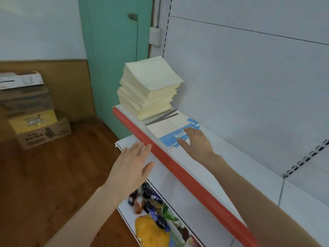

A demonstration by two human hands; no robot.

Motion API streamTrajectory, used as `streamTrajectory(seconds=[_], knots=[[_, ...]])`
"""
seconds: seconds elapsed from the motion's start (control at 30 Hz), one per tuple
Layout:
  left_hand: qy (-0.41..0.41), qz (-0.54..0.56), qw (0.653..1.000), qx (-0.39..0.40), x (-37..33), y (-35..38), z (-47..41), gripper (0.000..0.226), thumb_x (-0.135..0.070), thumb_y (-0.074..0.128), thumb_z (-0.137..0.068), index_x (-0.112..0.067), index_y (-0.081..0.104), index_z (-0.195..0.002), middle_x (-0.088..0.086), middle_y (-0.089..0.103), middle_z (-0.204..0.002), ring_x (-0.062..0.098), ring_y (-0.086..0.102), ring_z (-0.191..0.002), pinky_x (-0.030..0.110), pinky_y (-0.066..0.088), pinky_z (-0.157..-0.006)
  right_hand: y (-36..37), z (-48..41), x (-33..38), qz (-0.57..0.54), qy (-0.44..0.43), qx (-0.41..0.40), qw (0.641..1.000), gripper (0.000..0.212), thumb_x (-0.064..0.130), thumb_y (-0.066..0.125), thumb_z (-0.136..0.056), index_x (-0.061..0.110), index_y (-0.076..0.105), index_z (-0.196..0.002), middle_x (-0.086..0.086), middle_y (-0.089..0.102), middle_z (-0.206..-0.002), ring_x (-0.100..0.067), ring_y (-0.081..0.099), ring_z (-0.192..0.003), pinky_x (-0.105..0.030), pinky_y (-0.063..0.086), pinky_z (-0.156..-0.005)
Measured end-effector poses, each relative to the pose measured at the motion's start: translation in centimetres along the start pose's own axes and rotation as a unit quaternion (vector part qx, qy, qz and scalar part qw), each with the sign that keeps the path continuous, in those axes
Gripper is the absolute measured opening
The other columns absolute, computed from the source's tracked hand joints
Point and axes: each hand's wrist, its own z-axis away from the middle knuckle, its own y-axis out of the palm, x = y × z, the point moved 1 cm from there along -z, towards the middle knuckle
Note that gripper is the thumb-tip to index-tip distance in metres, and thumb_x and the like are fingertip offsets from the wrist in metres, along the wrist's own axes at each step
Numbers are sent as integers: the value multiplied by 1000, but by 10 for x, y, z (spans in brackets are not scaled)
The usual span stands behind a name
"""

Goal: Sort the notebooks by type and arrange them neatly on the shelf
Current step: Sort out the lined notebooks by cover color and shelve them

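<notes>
On the shelf [222,157], near its left end, a tall pile of cream notebooks [149,90] — not quite even, upper ones turned a little against the lower ones. Just right of the pile, flat on the same board, a white notebook with a blue band [169,129], its near side close behind the red strip [178,168] along the front of the shelf. Between pile and notebook some grey stripes on a flat cover, not clear to what belonging.

Right hand [195,141] over the blue band, fingers spread and relaxed, tips touching the cover, gripping nothing. Left hand [131,163] lower, in front of the red strip, palm down, fingers straight and close together, empty — touching the strip or not, impossible to tell.

Below, on a lower board, colourful snack packets [153,211]. Far left, stacked cardboard boxes [35,118] on a wooden floor [53,175], and a green door [114,50] behind the pile
</notes>
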Motion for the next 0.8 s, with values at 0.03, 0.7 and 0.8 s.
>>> streamTrajectory(seconds=[0.03, 0.7, 0.8], knots=[[-6, -6, 1000, 1, 9, 2, -4, 55, -43, 33, -85, -9, 66, -112, 10, 70, -105, 25, 67, -100, 43, 53, -79, 7, -13, 5, -11, -6, 5, 1000, 55, 37, 44, -96, 9, 33, -142, -10, 31, -150, -21, 23, -140, -29, 18, -112], [42, 182, 978, 89, 126, 39, -95, 58, -46, 29, -97, -22, 16, -148, -2, 23, -153, 11, 17, -142, 23, 14, -113, 63, -112, 55, 93, 49, 163, 981, 46, 34, 41, -97, 2, 38, -131, -16, 44, -133, -29, 40, -123, -34, 30, -102], [43, 336, 936, 92, 138, 36, -96, 57, -41, 37, -95, -21, 22, -147, -4, 29, -151, 8, 24, -139, 17, 19, -108, 60, -106, 65, 105, 71, 122, 984, 32, 3, 32, -95, 4, 42, -125, -15, 51, -123, -29, 49, -114, -34, 37, -92]])
